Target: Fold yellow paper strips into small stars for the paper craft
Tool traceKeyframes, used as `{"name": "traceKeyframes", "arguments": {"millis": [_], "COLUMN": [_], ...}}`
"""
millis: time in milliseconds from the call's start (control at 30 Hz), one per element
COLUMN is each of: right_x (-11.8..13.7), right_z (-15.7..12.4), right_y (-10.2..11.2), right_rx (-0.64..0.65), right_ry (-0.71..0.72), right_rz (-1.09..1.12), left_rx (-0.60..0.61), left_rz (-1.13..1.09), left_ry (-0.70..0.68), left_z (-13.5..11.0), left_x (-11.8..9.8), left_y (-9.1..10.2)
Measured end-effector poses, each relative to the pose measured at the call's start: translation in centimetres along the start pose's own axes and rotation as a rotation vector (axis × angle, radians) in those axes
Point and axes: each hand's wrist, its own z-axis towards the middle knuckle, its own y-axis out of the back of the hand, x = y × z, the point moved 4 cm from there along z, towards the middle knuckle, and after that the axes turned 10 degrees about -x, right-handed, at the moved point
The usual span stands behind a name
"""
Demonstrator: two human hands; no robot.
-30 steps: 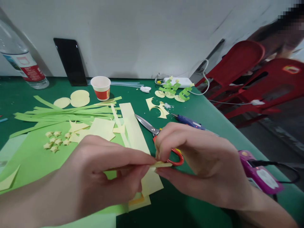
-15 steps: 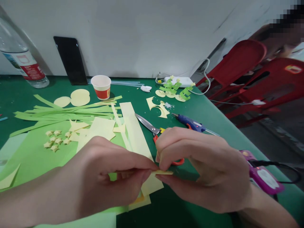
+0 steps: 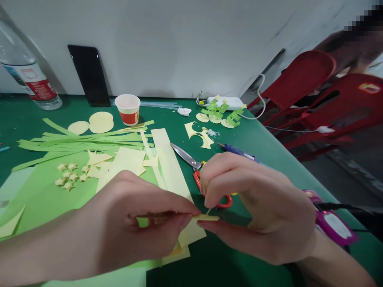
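Note:
Both hands meet low in the middle of the view over a green table (image 3: 263,147). My left hand (image 3: 131,223) is closed, thumb and fingers pinching one end of a small folded piece of pale yellow paper (image 3: 207,217). My right hand (image 3: 257,207) is closed too, its thumb under the other end of the yellow paper piece and its fingers curled above it. Red-handled scissors (image 3: 194,165) lie on the table just behind my right fingers. Several small yellow paper stars (image 3: 70,175) sit on a light green sheet (image 3: 38,195) to the left.
Long green paper strips (image 3: 77,143), yellow strips (image 3: 167,159) and yellow circles (image 3: 95,123) cover the left half. A paper cup (image 3: 128,109), a dark phone (image 3: 89,75) and a water bottle (image 3: 25,75) stand at the back. A blue glue gun (image 3: 236,151), a purple device (image 3: 335,223) and red chairs (image 3: 314,91) are right.
My right fingers have lifted slightly off the yellow paper piece, showing more of the scissors' red handle. My left hand keeps its pinch in nearly the same place.

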Motion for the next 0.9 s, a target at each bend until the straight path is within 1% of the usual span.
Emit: {"name": "traceKeyframes", "arguments": {"millis": [133, 233, 300, 400, 567, 733, 900], "right_x": [0.0, 0.2, 0.3, 0.3, 0.2, 0.2, 0.2], "right_z": [-0.3, -0.6, -0.6, -0.6, -0.4, -0.5, -0.5], "right_y": [0.0, -0.1, -0.1, -0.1, -0.2, -0.2, -0.2], "right_rx": [-0.021, -0.032, -0.028, -0.012, 0.015, 0.046, 0.113], "right_ry": [-0.021, -0.058, -0.067, -0.044, -0.008, -0.027, 0.044], "right_rz": [0.102, 0.119, 0.117, 0.116, 0.121, 0.128, 0.133], "left_rx": [0.013, 0.004, 0.018, 0.048, 0.03, 0.083, 0.161], "left_rz": [0.009, 0.002, -0.005, -0.033, -0.036, -0.055, -0.136], "left_ry": [0.011, 0.016, 0.036, 0.056, 0.058, 0.082, 0.193], "left_z": [0.0, 0.3, 0.5, 0.6, 0.3, 0.0, -0.2], "left_x": [0.1, -0.2, -0.3, -0.4, -0.1, 0.3, 0.8], "left_y": [0.0, 0.1, 0.1, 0.0, 0.0, -0.2, -0.4]}}
